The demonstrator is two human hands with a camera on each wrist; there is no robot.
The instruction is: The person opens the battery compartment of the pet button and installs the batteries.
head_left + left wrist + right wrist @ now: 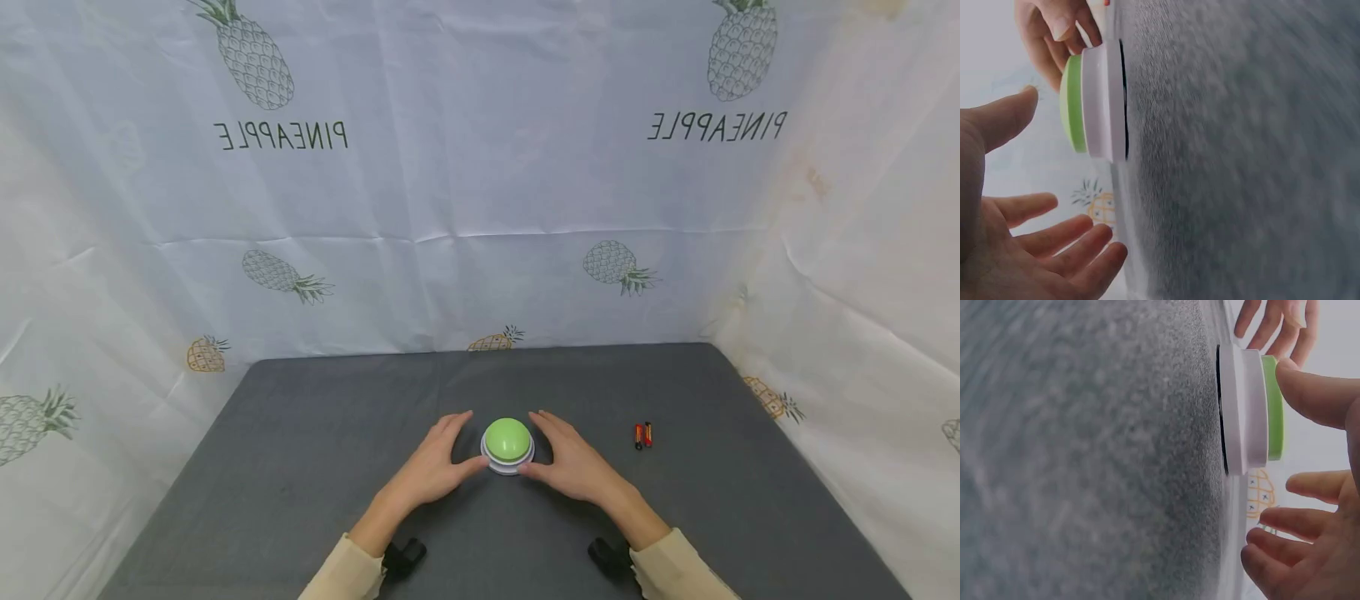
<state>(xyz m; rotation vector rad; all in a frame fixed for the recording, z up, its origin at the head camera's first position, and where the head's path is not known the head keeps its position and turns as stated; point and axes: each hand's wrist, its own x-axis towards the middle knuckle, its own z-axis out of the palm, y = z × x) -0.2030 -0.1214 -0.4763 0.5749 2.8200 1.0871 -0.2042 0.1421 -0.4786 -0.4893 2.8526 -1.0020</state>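
Observation:
A round push button with a green dome (pixel 507 440) and a pale white base (pixel 1101 103) sits flat on the dark grey tabletop. To its left is my left hand (pixel 435 462), fingers spread and slightly bent, with a gap to the button in the left wrist view. On the other side my right hand (pixel 573 467) mirrors it, thumb and fingers apart around the button's right side. In the right wrist view the right thumb (pixel 1316 394) overlaps the green dome's edge; whether it touches I cannot tell. Neither hand grips anything.
Two small red-and-black batteries (pixel 643 435) lie side by side on the table (pixel 337 417), right of the right hand. Behind and beside the table hangs a white curtain (pixel 465 183) printed with pineapples. Black straps (pixel 405 557) circle the wrists.

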